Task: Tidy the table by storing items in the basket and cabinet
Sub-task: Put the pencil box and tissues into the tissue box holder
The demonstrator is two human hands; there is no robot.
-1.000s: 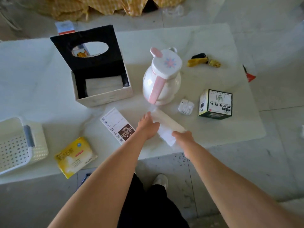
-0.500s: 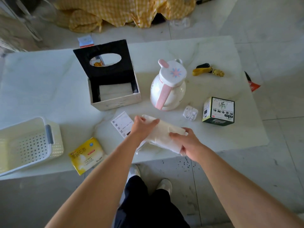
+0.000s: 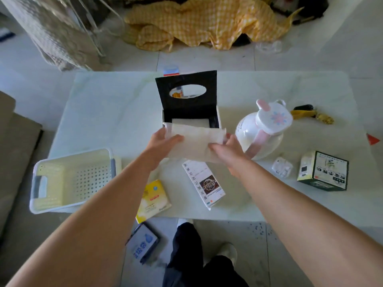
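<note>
Hands grip soft white tissue pack before open rectangular box.

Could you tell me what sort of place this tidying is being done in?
Probably a home living room: a low marble-look table on a tiled floor, crumpled yellow checked fabric beyond it, and household items like a tissue box and white jug.

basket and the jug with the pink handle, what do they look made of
Basket: looks like moulded plastic, cream with a matt finish; the floor and walls are pierced with regular round holes, and the handles are grey. Jug: glossy white body with bright highlights, so glazed ceramic or hard plastic; the look leaves that open. Its lid and pink handle look like plastic.
</note>
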